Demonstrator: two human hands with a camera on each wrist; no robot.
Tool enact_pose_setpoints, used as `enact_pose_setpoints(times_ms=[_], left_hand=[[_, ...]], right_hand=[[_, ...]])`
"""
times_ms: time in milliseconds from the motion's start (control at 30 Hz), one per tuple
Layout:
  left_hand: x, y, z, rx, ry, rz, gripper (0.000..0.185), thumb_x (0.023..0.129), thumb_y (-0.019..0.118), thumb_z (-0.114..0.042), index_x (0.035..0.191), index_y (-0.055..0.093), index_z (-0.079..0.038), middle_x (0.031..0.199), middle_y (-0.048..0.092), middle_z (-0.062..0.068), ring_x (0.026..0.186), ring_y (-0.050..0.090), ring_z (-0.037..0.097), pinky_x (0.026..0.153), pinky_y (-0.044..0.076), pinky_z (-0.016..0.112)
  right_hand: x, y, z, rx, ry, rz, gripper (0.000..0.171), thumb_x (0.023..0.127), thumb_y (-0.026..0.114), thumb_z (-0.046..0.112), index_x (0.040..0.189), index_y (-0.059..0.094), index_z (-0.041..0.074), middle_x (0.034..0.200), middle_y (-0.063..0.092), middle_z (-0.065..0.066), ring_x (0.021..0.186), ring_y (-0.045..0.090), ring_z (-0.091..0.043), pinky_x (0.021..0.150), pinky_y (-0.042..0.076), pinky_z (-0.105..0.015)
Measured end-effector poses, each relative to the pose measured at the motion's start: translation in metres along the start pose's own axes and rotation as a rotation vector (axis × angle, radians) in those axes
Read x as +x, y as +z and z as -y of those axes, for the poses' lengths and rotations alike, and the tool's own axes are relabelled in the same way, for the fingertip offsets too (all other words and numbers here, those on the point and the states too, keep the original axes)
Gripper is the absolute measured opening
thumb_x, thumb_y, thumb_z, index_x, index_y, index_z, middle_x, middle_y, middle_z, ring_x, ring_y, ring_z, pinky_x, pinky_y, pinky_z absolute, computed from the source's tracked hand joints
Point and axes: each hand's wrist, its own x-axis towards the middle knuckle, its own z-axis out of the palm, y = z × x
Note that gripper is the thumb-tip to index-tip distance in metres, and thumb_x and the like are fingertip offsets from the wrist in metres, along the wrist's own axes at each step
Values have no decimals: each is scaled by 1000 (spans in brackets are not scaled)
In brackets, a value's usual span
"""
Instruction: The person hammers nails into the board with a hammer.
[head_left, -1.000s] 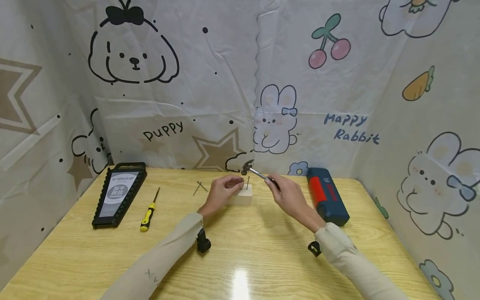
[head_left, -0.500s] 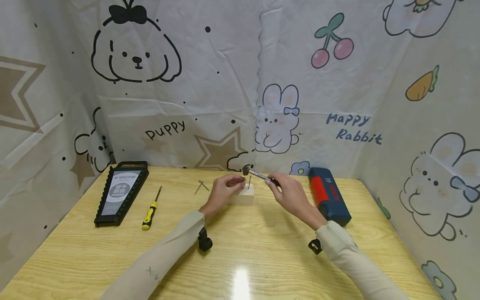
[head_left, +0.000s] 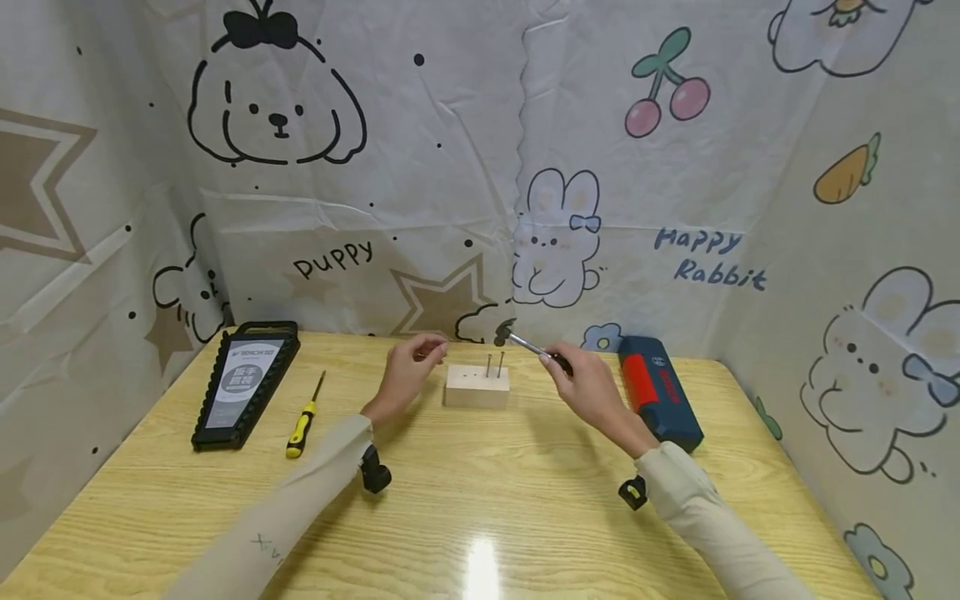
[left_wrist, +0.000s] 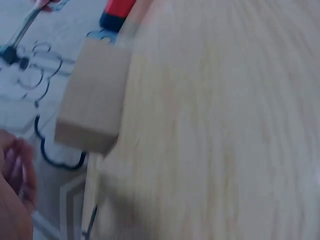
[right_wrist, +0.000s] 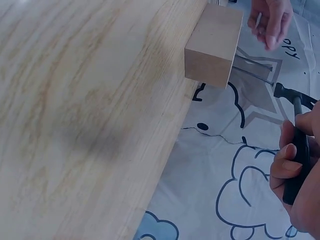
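Hands flank the wooden block [head_left: 477, 387] — right hand [head_left: 588, 386] holds hammer [head_left: 525, 342].

Place: a small makeshift hobby-work booth, not a proper workshop.
Walls: cartoon-printed sheeting [head_left: 480, 167] hung at 9, 12 and 3 o'clock, with puppies, rabbits, cherries.
Surface: one pale wooden tabletop [head_left: 480, 500].
Tools: wrench set [head_left: 246, 385] at 10 o'clock, screwdriver [head_left: 302, 419] beside it, blue tool case [head_left: 660, 392] at 2 o'clock.
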Motion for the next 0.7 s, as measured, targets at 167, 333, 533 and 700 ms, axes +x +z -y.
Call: enact_pose_setpoints(times_ms=[167, 333, 533, 700], left_hand=[[-1, -29, 2, 138, -120, -23, 20, 105, 65, -13, 117, 73, 1, 108, 73, 19, 97, 67, 31, 82, 56, 31], [-3, -44, 1, 333, -200, 12, 26, 103, 65, -9, 123, 68, 7, 116, 67, 25, 105, 64, 38, 90, 54, 51], [-5, -48, 13, 463, -290, 56, 37, 102, 67, -18, 128, 61, 9, 122, 64, 30, 113, 62, 43, 93, 52, 57], [-7, -47, 20, 549, -344, 114, 34, 103, 67, -22, 121, 60, 7, 119, 67, 27, 103, 66, 42, 89, 54, 57]], right_hand=[[-1, 2, -3, 27, 7, -9, 12, 103, 69, 18, 102, 74, 7, 67, 53, 2, 57, 44, -14, 53, 36, -28], [-2, 2, -7, 26, 25, -23, 14, 104, 68, 21, 103, 75, 8, 71, 56, 1, 59, 45, -14, 54, 37, -28], [-3, 1, -7, 23, 19, -29, 17, 105, 68, 23, 104, 76, 8, 73, 58, 0, 60, 46, -14, 55, 38, -29], [-4, 2, -7, 11, 10, -27, 16, 105, 68, 22, 104, 75, 8, 75, 58, 0, 63, 46, -14, 57, 38, -30]])
